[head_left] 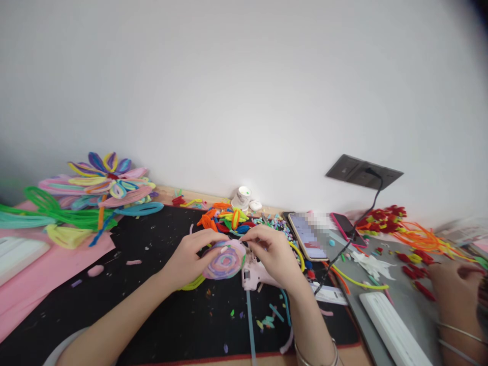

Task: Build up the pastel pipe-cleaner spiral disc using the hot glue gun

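Note:
My left hand (194, 256) is closed on the edge of a round spiral disc (225, 262), coiled from pastel pink, lilac and orange fuzzy pipe cleaners. At the disc's upper right edge, my right hand (272, 251) has its thumb and fingers pinched together; what they grip is too small to make out. Partly behind the right hand lies a pale pink glue gun (257, 277), with a long translucent glue stick (250, 320) running from it toward the front edge. Yellow-green pipe cleaners (193, 283) show under the left hand.
Pipe cleaner flowers (110, 178) stand at the left on pink paper (34, 284). Orange and yellow pipe cleaner pieces (229, 218) lie behind my hands. A phone (308, 239) and black cord (360, 221) are at the right, near another person's hand (455, 287). Clippings litter the black mat (152, 315).

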`<move>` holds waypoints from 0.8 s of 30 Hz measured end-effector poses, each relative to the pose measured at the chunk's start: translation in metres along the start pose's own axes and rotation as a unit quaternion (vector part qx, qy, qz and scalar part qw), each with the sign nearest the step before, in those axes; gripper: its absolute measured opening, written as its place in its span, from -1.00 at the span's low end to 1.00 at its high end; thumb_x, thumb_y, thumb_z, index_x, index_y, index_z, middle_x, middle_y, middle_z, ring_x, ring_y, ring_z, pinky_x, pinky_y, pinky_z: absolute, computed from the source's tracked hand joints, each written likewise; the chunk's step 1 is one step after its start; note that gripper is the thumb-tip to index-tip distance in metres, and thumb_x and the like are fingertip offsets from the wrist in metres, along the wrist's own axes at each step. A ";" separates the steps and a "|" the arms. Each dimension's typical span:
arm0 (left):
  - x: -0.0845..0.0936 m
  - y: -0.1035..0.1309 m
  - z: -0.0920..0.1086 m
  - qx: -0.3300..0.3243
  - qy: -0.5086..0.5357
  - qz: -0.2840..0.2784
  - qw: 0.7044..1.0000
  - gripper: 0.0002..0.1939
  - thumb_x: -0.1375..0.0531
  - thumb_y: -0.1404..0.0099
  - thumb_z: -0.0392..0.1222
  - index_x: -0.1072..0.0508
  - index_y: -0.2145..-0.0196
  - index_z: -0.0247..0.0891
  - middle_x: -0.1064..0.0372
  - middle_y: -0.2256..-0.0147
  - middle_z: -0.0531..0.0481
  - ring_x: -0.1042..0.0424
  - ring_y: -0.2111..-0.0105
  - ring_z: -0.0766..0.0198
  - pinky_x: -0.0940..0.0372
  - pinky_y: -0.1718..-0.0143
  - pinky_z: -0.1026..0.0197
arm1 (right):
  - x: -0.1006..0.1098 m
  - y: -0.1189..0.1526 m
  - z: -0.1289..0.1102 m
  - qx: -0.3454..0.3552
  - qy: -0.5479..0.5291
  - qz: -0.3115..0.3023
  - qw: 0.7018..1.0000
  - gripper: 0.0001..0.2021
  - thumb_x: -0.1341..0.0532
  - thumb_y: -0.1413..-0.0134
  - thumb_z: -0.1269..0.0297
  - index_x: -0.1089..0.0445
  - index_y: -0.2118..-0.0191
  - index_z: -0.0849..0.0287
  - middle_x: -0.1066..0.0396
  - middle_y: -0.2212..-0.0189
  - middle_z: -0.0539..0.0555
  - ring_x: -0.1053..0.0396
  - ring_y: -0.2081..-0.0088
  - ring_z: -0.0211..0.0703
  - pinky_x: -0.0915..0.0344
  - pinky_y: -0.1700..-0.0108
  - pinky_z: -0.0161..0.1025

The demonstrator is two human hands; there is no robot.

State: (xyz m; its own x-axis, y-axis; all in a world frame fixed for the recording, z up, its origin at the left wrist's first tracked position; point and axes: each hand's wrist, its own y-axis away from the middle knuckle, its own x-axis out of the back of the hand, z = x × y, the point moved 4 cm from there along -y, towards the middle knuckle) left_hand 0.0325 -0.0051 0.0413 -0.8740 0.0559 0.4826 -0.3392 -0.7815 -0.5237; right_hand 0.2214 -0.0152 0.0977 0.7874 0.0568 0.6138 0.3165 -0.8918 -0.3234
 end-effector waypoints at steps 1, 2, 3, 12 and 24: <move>0.000 0.000 0.000 0.002 0.000 0.001 1.000 -0.82 -0.17 -0.31 -0.19 -0.53 0.16 -0.18 -0.57 0.22 -0.04 -0.53 0.23 0.21 -0.38 0.11 0.22 | 0.000 0.000 0.000 -0.001 -0.002 -0.001 1.000 -0.77 -0.16 -0.05 0.57 -0.53 0.35 0.14 -0.51 0.38 0.04 -0.42 0.34 -0.19 -0.26 0.32 -0.29; 0.000 0.000 0.000 0.005 0.001 0.003 1.000 -0.82 -0.18 -0.31 -0.18 -0.53 0.16 -0.18 -0.57 0.21 -0.04 -0.53 0.22 0.20 -0.38 0.11 0.22 | 0.000 0.000 0.000 -0.002 -0.006 -0.002 1.000 -0.76 -0.16 -0.05 0.58 -0.54 0.35 0.14 -0.51 0.38 0.04 -0.42 0.33 -0.19 -0.27 0.31 -0.29; 0.001 0.000 0.000 0.008 0.001 0.007 1.000 -0.82 -0.18 -0.31 -0.18 -0.54 0.16 -0.17 -0.57 0.21 -0.04 -0.53 0.22 0.20 -0.38 0.10 0.21 | 0.000 0.000 0.000 -0.002 -0.011 -0.002 1.000 -0.75 -0.15 -0.05 0.58 -0.54 0.34 0.14 -0.51 0.36 0.04 -0.43 0.31 -0.18 -0.28 0.30 -0.29; 0.006 0.000 -0.002 0.032 0.018 0.051 0.998 -0.82 -0.20 -0.28 -0.20 -0.54 0.18 -0.21 -0.57 0.23 -0.05 -0.53 0.24 0.21 -0.38 0.17 0.24 | -0.001 0.005 0.005 0.001 -0.010 0.013 1.000 -0.72 -0.27 -0.03 0.53 -0.54 0.14 0.14 -0.51 0.23 0.09 -0.39 0.34 -0.20 -0.35 0.29 -0.27; 0.009 0.002 -0.009 0.044 0.033 0.093 0.994 -0.83 -0.21 -0.27 -0.23 -0.54 0.19 -0.21 -0.55 0.25 -0.03 -0.51 0.27 0.23 -0.37 0.21 0.23 | -0.009 0.008 -0.005 0.095 0.004 0.064 0.993 -0.70 -0.27 -0.06 0.55 -0.51 0.08 0.16 -0.52 0.15 0.14 -0.46 0.23 -0.17 -0.43 0.16 -0.27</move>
State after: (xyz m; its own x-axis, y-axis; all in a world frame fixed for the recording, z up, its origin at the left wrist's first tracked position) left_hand 0.0207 -0.0011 0.0385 -0.9403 -0.0565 0.3355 -0.1405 -0.8337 -0.5341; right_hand 0.2138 -0.0253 0.0931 0.8238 -0.0552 0.5641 0.3089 -0.7907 -0.5285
